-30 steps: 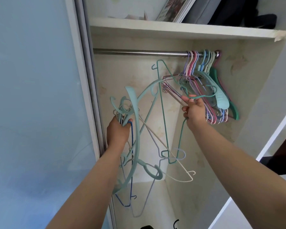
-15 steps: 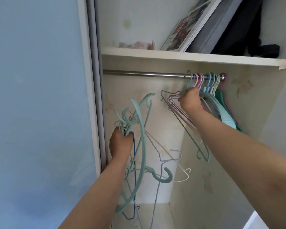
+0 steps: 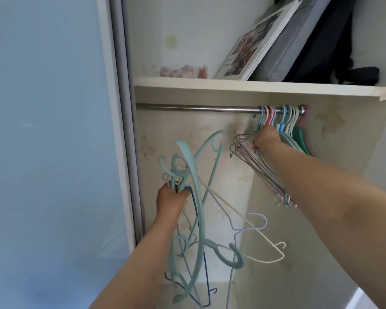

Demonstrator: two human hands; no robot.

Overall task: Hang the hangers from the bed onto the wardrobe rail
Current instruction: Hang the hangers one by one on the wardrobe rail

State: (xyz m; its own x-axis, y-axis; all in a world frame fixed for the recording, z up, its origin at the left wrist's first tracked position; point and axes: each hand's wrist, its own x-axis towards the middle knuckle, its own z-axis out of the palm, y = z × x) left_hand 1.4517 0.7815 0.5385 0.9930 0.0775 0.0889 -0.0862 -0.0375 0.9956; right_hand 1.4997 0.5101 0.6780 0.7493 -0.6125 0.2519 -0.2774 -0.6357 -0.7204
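Nearest, the left hand (image 3: 171, 200) grips a tangled bundle of hangers (image 3: 196, 197) by their hooks, their frames dangling low inside the wardrobe. Farther right, the right hand (image 3: 265, 139) is curled around the necks of the hung hangers (image 3: 283, 121), bunched at the right end of the rail (image 3: 198, 108). Above, the shelf (image 3: 254, 89) holds a leaning book (image 3: 259, 41), a grey case (image 3: 292, 43) and dark bag (image 3: 328, 41).

Left hand (image 3: 171, 200) grips a tangled bundle of hangers (image 3: 194, 197). Right hand (image 3: 265, 139) holds a hanger among those hung at the wardrobe rail (image 3: 196, 108) right end.
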